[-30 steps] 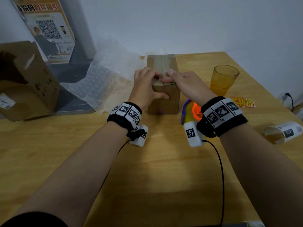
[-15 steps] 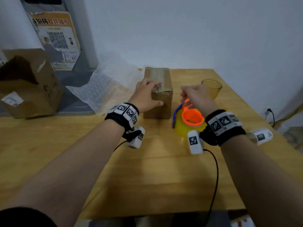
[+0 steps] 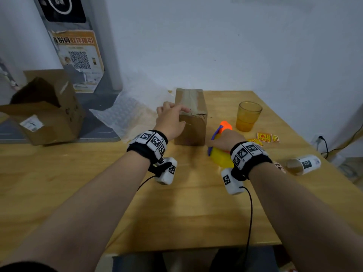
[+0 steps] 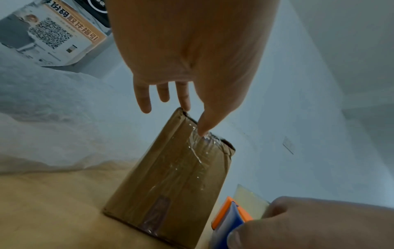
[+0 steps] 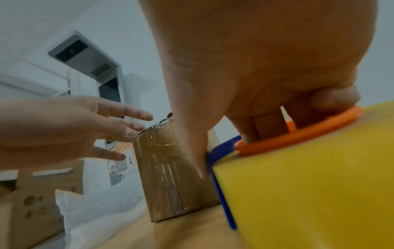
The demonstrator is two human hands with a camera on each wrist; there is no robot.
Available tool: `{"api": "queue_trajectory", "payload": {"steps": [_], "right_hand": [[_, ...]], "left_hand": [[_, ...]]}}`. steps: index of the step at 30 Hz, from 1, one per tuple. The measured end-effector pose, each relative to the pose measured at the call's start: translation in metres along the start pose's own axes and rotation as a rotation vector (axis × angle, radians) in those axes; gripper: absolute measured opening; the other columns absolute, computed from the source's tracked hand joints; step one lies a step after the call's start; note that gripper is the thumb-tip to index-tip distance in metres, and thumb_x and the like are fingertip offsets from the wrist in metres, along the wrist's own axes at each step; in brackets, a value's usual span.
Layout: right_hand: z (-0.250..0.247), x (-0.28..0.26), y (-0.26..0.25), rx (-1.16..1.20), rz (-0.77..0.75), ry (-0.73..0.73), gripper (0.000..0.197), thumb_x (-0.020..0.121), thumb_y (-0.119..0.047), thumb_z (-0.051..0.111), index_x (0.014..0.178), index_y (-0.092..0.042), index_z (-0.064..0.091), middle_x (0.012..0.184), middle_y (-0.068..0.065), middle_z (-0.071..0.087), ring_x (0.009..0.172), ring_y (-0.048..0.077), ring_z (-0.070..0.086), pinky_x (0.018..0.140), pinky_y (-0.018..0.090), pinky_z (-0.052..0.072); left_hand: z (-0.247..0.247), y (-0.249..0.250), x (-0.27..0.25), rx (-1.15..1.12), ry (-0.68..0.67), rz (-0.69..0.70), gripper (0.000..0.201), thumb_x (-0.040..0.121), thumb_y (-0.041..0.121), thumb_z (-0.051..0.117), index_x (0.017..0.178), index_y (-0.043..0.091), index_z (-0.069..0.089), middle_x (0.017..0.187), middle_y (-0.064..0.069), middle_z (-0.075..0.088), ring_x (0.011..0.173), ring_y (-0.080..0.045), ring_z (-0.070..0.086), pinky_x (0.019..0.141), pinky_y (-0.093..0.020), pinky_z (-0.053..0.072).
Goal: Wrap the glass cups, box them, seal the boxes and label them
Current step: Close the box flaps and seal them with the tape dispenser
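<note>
**Left hand on the taped box, right hand on the tape dispenser**

Head view: a small cardboard box [image 3: 191,116] stands upright toward the far edge of the wooden table [image 3: 176,209], its top sealed with clear tape. The left hand [image 3: 170,122] rests against the box's near top edge, fingers extended over it. The right hand [image 3: 225,139] grips a yellow tape dispenser [image 3: 221,156] with an orange core, just right of the box. An amber glass cup [image 3: 248,115] stands upright near the far right corner, with red and yellow stickers [image 3: 265,137] close by along the right edge and a roll of labels [image 3: 303,163] lying on its side nearer the person. Bubble wrap [image 3: 125,112] spreads over the far left side, beside an open carton [image 3: 45,116].

Left wrist view: the fingers [image 4: 202,124] are straight, one fingertip pressing the crinkled tape at the box's upper edge; they curl round nothing.

Right wrist view: the fingers [image 5: 253,124] reach down inside the dispenser's orange ring, the thumb along its blue side, holding it firmly beside the box.
</note>
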State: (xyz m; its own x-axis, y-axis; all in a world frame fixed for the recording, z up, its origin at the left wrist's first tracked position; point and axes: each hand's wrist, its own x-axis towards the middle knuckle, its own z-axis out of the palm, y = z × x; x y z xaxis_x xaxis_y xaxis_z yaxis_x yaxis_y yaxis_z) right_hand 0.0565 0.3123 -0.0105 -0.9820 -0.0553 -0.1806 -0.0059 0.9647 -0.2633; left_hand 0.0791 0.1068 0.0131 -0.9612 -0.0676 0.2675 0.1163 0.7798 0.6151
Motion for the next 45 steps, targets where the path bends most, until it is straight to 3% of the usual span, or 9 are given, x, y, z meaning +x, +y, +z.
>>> {"api": "queue_trajectory", "payload": {"steps": [6,12,15,18,23,27,32,41,45], "right_hand": [[-0.004,-0.013,0.015,0.278,0.033,0.185,0.047,0.091,-0.043,0.066,0.067,-0.017,0.037,0.063,0.005,0.039,0.06,0.023,0.041,0.052,0.034,0.026],[-0.034,-0.034,0.032,1.219,0.056,0.354,0.025,0.077,-0.04,0.068,0.077,-0.017,0.056,0.07,0.005,0.048,0.065,0.021,0.044,0.063,0.035,0.034],[-0.056,-0.04,0.026,1.508,-0.047,0.28,0.033,0.075,-0.032,0.065,0.099,-0.009,0.062,0.088,0.007,0.068,0.07,0.025,0.06,0.062,0.028,0.048],[-0.072,-0.044,0.023,1.672,-0.165,0.163,0.065,0.066,-0.027,0.068,0.125,0.0,0.063,0.12,0.021,0.073,0.096,0.031,0.07,0.085,0.044,0.055],[-0.079,-0.058,0.017,1.749,-0.404,-0.056,0.05,0.061,-0.016,0.065,0.107,0.003,0.062,0.099,0.022,0.072,0.085,0.034,0.071,0.087,0.045,0.057],[-0.079,-0.062,0.011,1.628,-0.595,-0.265,0.083,0.038,-0.035,0.087,0.108,0.007,0.071,0.093,0.023,0.075,0.079,0.032,0.075,0.074,0.038,0.062],[-0.078,-0.051,0.001,1.608,-0.666,-0.348,0.075,0.038,-0.037,0.09,0.101,0.001,0.079,0.094,0.024,0.075,0.08,0.032,0.075,0.072,0.039,0.062],[-0.069,-0.024,-0.002,1.594,-0.642,-0.336,0.041,0.059,-0.026,0.067,0.092,-0.005,0.082,0.091,0.018,0.077,0.078,0.027,0.075,0.072,0.033,0.062],[-0.061,-0.012,-0.004,1.576,-0.65,-0.338,0.061,0.046,-0.038,0.082,0.095,-0.002,0.082,0.092,0.022,0.076,0.08,0.03,0.075,0.074,0.035,0.062]], "left_hand": [[-0.015,0.008,-0.01,-0.091,0.041,-0.067,0.034,0.094,0.01,0.057,0.119,0.031,0.066,0.128,-0.004,0.051,0.129,-0.028,0.036,0.1,-0.029,0.03],[-0.032,0.028,-0.011,-0.313,0.001,-0.14,0.029,0.087,0.01,0.071,0.096,0.037,0.067,0.11,0.006,0.065,0.12,-0.026,0.058,0.109,-0.044,0.046],[-0.044,0.043,-0.007,-0.506,0.016,-0.156,0.024,0.092,0.004,0.065,0.103,0.025,0.07,0.105,0.002,0.067,0.109,-0.021,0.064,0.091,-0.032,0.056],[-0.062,0.057,-0.002,-0.617,0.037,-0.179,0.025,0.098,0.005,0.058,0.11,0.022,0.071,0.104,0.0,0.068,0.091,-0.013,0.061,0.071,-0.025,0.052],[-0.101,0.072,0.005,-0.783,-0.08,-0.262,0.021,0.1,0.035,0.062,0.112,0.024,0.074,0.108,0.007,0.075,0.097,-0.018,0.067,0.078,-0.03,0.048],[-0.119,0.069,0.013,-0.775,-0.344,-0.317,0.047,0.097,0.062,0.052,0.107,0.02,0.07,0.106,0.005,0.075,0.089,-0.018,0.071,0.071,-0.031,0.041],[-0.12,0.064,0.017,-0.767,-0.319,-0.256,0.028,0.097,0.05,0.063,0.09,0.023,0.064,0.092,0.001,0.071,0.081,-0.017,0.067,0.072,-0.03,0.042],[-0.124,0.051,0.023,-0.74,-0.354,-0.266,0.028,0.097,0.048,0.064,0.101,0.02,0.065,0.096,-0.001,0.073,0.083,-0.018,0.073,0.072,-0.029,0.048],[-0.116,0.043,0.028,-0.744,-0.349,-0.295,0.031,0.095,0.049,0.067,0.107,0.021,0.063,0.097,0.0,0.072,0.08,-0.015,0.073,0.073,-0.028,0.047]]}}
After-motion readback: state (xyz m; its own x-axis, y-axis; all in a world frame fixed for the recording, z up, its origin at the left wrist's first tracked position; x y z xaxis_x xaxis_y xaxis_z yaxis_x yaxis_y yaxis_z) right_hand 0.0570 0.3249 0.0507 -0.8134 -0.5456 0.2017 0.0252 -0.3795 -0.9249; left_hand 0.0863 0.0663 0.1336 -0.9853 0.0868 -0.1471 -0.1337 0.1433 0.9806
